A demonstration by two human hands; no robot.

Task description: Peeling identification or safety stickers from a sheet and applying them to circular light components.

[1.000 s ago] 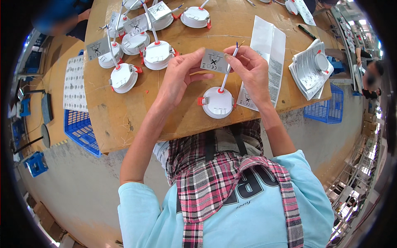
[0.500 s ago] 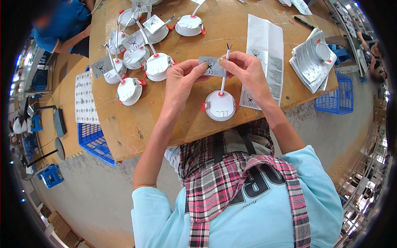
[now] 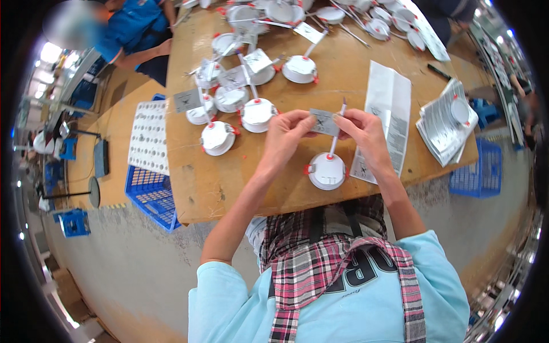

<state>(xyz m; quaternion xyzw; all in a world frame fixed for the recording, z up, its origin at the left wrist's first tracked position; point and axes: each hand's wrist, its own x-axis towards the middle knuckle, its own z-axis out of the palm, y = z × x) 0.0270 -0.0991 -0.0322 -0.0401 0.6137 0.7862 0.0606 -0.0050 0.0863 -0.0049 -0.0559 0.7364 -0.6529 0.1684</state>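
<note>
A silvery-grey label [image 3: 323,122] with dark print is stretched between my two hands, against the white cable [image 3: 333,146] of a round white downlight [image 3: 327,174]. My left hand [image 3: 284,137] pinches the label's left end between thumb and fingers. At its right end, beside the cable, my right hand [image 3: 369,138] has thumb and fingers closed on it. The downlight rests on the table near the front edge, its red-tipped clips at the sides. Whether the label is stuck around the cable cannot be made out.
Several labelled downlights [image 3: 258,114] stand left on the wooden table [image 3: 257,186], with more piled at the far side. A folded printed sheet [image 3: 389,94] lies right of my hands. Beyond are a leaflet stack [image 3: 440,134], a black pen [image 3: 438,71] and a blue crate [image 3: 477,171]. A co-worker [image 3: 137,34] is at far left.
The whole view has shifted, so the table and my hands appear farther right and lower, and more piled downlights show at the far side. Both hands keep their pinch on the label.
</note>
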